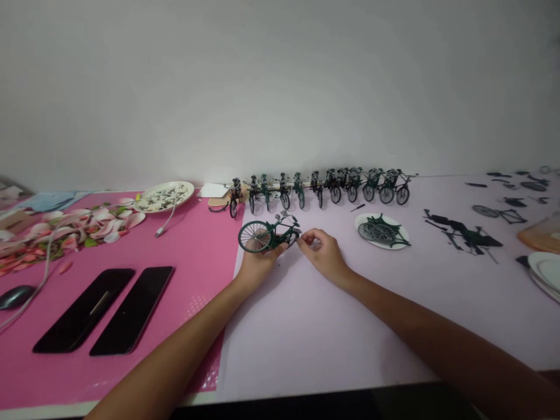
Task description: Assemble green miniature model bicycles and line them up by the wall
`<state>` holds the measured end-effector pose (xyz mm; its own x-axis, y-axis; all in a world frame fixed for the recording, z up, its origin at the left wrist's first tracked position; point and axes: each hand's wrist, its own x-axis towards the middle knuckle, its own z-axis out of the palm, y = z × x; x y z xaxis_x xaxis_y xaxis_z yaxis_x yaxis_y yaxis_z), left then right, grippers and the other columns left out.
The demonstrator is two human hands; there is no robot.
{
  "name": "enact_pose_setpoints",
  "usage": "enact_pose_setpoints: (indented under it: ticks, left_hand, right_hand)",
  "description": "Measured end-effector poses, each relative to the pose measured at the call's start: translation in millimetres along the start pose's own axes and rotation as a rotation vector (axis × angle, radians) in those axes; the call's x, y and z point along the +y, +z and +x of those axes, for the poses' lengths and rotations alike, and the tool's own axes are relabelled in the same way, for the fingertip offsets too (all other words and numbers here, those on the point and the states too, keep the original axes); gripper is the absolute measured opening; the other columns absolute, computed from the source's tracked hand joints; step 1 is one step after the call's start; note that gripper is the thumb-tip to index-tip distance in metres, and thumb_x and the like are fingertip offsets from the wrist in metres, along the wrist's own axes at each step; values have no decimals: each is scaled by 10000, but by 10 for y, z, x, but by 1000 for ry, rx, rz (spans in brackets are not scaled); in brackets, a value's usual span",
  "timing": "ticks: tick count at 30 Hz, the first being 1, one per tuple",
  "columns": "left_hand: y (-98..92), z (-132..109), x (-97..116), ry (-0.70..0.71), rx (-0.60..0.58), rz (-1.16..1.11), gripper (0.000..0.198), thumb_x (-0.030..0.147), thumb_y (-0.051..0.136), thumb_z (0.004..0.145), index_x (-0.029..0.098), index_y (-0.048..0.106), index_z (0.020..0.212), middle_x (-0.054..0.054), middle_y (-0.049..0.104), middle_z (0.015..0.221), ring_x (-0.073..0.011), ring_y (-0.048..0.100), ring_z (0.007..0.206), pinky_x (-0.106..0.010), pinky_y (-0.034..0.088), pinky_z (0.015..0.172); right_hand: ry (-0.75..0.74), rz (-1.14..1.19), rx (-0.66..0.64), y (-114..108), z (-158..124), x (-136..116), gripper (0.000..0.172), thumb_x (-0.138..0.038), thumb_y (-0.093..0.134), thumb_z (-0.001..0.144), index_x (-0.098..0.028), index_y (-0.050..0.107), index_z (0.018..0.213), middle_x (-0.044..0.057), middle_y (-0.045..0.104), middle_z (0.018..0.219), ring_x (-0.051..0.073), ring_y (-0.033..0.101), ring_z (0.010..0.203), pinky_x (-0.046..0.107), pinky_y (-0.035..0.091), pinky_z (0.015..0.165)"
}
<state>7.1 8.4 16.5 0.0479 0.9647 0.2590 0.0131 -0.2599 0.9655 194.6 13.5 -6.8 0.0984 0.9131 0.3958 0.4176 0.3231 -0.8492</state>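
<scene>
Sitting at the picture's centre, the dark-green, plastic-looking miniature bicycle (272, 235) should handle light, stiff and fragile, best held by its body tubes. The left hand (256, 271) grasps it from below; the right hand (324, 252) curls at its right end, grip unclear. Fine grey spokes fill its green-rimmed left wheel (255, 236).
</scene>
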Motion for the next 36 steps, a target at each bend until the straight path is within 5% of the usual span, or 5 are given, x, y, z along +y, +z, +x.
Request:
enact_pose_setpoints:
  ticks: [9, 22, 36]
  left_hand:
    - [-11, 18, -23, 17, 2, -24, 373, 417, 902, 684, 178, 727, 911, -97, 779, 997, -256, 720, 944, -388, 587, 895]
    - [-16, 16, 30, 39, -10, -9, 348, 407, 890, 700, 166, 745, 906, -101, 779, 980, -259, 723, 937, -390, 588, 883]
    - [0, 28, 21, -19, -22, -87, 422, 419, 940, 630, 177, 712, 889, -64, 766, 887, -207, 706, 798, -317, 589, 740]
  right_hand:
    - [40, 35, -133, -10, -12, -24, 318, -505, 692, 851, -201, 709, 756, -14, 592, 559, 155, 536, 518, 284, 416, 529]
    - [176, 226, -282, -74, -7, -138, 406, -587, 743, 794, -187, 707, 734, -29, 551, 476, 117, 462, 414, 252, 342, 416]
    - [187, 243, -258, -71, -23, -165, 450, -634, 726, 804, -195, 696, 709, -21, 562, 493, 120, 465, 435, 257, 350, 431]
